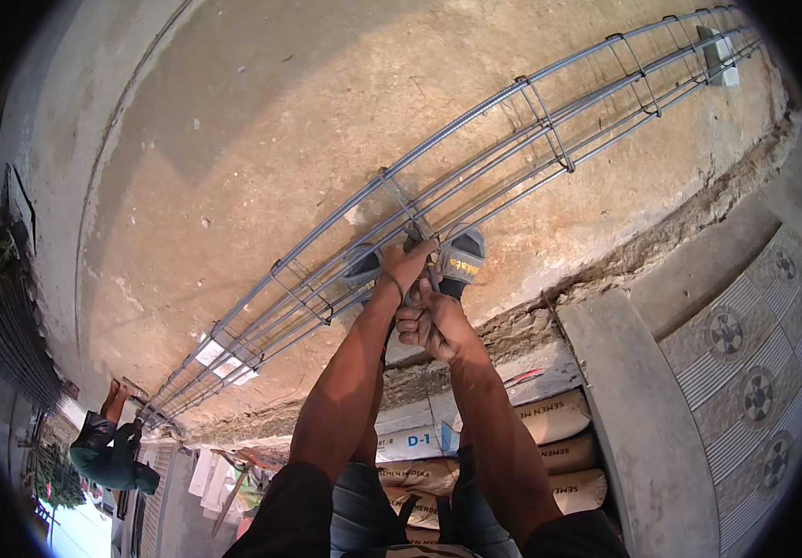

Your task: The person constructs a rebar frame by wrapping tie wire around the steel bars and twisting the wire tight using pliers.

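Observation:
A long steel rebar cage point(484, 166), made of lengthwise bars and square stirrups, runs diagonally in front of me. My left hand point(404, 267) is closed at the cage's near side, by a stirrup joint; what its fingers grip is partly hidden. Just below it, my right hand point(430, 321) is closed around the handle of a dark metal tool that looks like pincers point(434, 270). The tool's head reaches up to the bars between my feet. My sandals point(462, 259) stand at the cage, partly beneath its bars.
Pale blocks point(225, 359) prop the cage near both ends. Another person point(112, 451) bends over its far left end. Stacked paper sacks point(554, 418) lie below a rough concrete edge. A concrete ledge point(638, 409) and patterned tiles point(745, 372) are on the right.

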A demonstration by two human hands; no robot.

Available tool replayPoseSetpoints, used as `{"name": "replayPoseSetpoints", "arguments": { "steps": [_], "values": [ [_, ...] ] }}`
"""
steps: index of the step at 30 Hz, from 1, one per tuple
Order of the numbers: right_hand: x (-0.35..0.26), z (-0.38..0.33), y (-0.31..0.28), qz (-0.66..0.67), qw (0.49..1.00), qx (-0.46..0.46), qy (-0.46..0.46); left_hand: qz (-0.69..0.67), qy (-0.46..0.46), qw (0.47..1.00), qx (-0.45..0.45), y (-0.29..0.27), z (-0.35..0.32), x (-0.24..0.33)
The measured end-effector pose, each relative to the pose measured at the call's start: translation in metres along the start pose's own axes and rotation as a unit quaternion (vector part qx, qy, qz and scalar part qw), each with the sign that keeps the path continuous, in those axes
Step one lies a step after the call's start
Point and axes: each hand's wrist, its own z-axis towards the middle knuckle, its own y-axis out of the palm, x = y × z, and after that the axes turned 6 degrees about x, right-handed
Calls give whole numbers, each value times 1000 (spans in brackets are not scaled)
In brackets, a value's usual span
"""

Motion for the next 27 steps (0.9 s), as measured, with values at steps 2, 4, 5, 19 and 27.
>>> {"name": "replayPoseSetpoints", "arguments": {
  "steps": [2,4,5,19,27],
  "values": [
    [0,-1,19,-190,972,123,-61,137,-20,990,28,-1,2,4],
    [-1,-1,29,-278,933,207,-99,258,-17,965,34,2,5,11],
    [-1,0,31,-275,933,208,-105,311,-4,950,31,3,5,15],
    [-9,-36,7,-505,839,155,-135,-112,-179,975,-73,4,3,-3],
    [5,1,-4,164,978,-119,52,-170,-186,953,-169,-5,9,1]
  ]
}}
